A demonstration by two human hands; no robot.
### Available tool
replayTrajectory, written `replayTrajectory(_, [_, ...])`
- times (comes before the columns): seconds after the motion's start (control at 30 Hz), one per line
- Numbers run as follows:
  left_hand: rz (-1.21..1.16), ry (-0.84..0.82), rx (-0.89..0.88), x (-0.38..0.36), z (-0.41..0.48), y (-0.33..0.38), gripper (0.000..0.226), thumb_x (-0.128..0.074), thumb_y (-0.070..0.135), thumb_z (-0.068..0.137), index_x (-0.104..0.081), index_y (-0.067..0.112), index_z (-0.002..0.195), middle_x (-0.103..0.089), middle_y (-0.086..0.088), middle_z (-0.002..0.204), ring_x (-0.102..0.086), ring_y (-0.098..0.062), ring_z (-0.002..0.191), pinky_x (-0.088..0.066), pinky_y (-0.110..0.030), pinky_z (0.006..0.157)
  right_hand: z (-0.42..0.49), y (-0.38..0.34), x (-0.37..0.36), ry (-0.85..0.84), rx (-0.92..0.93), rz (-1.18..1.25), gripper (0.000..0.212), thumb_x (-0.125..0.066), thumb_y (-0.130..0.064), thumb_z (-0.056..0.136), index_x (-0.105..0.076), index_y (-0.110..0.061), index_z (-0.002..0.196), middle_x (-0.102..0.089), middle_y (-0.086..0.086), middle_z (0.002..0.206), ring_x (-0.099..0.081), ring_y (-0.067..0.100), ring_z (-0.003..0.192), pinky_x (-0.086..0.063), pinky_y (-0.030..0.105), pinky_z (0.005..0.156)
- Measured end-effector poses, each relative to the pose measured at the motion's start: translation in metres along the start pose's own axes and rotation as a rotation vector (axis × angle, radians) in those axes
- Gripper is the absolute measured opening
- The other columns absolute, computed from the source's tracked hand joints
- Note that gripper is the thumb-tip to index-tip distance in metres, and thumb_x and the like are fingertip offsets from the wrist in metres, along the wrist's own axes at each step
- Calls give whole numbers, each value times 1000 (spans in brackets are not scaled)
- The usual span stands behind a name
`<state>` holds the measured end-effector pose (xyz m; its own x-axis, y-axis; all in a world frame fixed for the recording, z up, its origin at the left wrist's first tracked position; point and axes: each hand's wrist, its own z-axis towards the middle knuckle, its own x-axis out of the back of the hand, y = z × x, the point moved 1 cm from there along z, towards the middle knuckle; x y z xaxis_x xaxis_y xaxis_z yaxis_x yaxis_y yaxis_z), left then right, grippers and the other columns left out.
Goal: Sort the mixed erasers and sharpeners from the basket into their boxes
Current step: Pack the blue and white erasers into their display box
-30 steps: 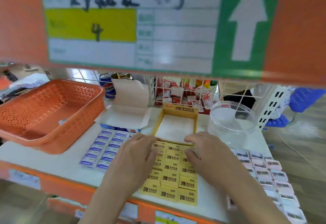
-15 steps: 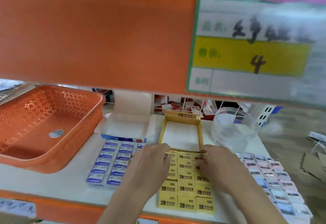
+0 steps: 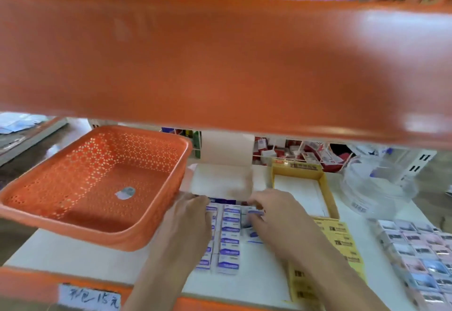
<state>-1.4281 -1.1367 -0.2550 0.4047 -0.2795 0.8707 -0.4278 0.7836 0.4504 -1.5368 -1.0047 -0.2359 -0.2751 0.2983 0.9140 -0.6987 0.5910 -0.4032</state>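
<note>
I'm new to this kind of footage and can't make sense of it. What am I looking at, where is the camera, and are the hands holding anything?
No machine here: a person works with bare hands. The picture comes from a wide-angle camera on their head, looking forward and down, so the orange shelf edge above looms large and blurred. On the white shelf below stand an orange basket with only one small grey thing inside, an open white box, an open yellow box and a clear tub. In front lie blocks: blue-and-white erasers in the middle, yellow erasers to the right, pastel packets farthest right. The left hand and right hand flank the blue-and-white block and touch it. The left lies flat against its side; blur hides whether the right pinches a piece.
</note>
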Motion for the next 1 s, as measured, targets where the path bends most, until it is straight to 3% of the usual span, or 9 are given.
replayTrajectory(0.07, [4, -47, -25, -1, 5, -8, 16, -49, 18, 94, -60, 16, 83, -54, 6, 89, -57, -11, 76, -46, -26, 68, 9, -4, -10, -18, -61, -55, 21, -51, -28, 92, -62, -27, 110, -57, -5, 110, -55, 15, 103, -47, 28, 81])
replayTrajectory(0.13, [-3, -99, -69, -3, 13, -15, 16, -50, 18, 95, -58, 17, 82, -53, 6, 92, -57, -10, 77, -44, -23, 68, 14, -7, -18, -59, -131, -107, 15, -53, -25, 87, -65, -22, 96, -61, 0, 102, -60, 21, 94, -52, 34, 75])
replayTrajectory(0.23, [50, -174, -126, -5, 22, -22, 18, -51, 23, 96, -63, 16, 108, -58, 2, 109, -61, -13, 92, -50, -25, 83, 14, -11, -22, -109, -187, -120, 6, -57, -22, 86, -59, -19, 81, -62, 3, 95, -62, 23, 87, -44, 29, 64])
replayTrajectory(0.3, [53, -181, -129, -5, 27, -26, 23, -54, 28, 94, -62, 19, 114, -58, 2, 112, -63, -14, 91, -52, -29, 85, 15, -11, -22, -112, -178, -121, 10, -57, -19, 87, -55, -20, 77, -59, 3, 96, -59, 21, 83, -38, 24, 60])
replayTrajectory(0.43, [32, -149, -120, -7, 30, -27, 17, -54, 30, 94, -64, 22, 106, -61, 1, 102, -62, -13, 84, -52, -31, 82, 15, -4, -19, -124, -200, -66, 8, -54, -16, 90, -62, -16, 89, -57, 1, 98, -56, 16, 85, -40, 21, 60])
replayTrajectory(0.57, [-47, -94, -53, -11, 37, -28, 7, -60, 19, 91, -64, 22, 86, -65, 3, 79, -62, -11, 64, -55, -31, 65, 16, 3, -18, -145, -232, 3, 13, -50, -17, 94, -59, -22, 101, -59, -2, 104, -56, 14, 88, -43, 21, 64])
replayTrajectory(0.67, [-25, -94, -29, -15, 41, -31, 12, -65, 27, 89, -67, 18, 97, -68, 2, 85, -65, -13, 68, -56, -31, 67, 22, 8, -20, -137, -243, -26, 14, -51, -16, 93, -59, -26, 97, -60, -1, 105, -57, 13, 87, -44, 20, 63])
replayTrajectory(0.83, [44, -139, -3, -16, 43, -31, 15, -62, 30, 90, -67, 16, 87, -65, 1, 77, -64, -16, 61, -57, -33, 61, 27, 11, -20, -116, -211, -85, 18, -54, -14, 93, -65, -26, 100, -61, -3, 99, -52, 9, 78, -31, 12, 53])
replayTrajectory(1.0, [-18, -112, -6, -9, 36, -23, 6, -62, 24, 91, -62, 18, 93, -66, 2, 85, -63, -13, 67, -56, -35, 68, 24, 9, -14, -80, -160, -17, 10, -60, -24, 92, -66, -27, 98, -63, -6, 99, -57, 9, 84, -42, 17, 65])
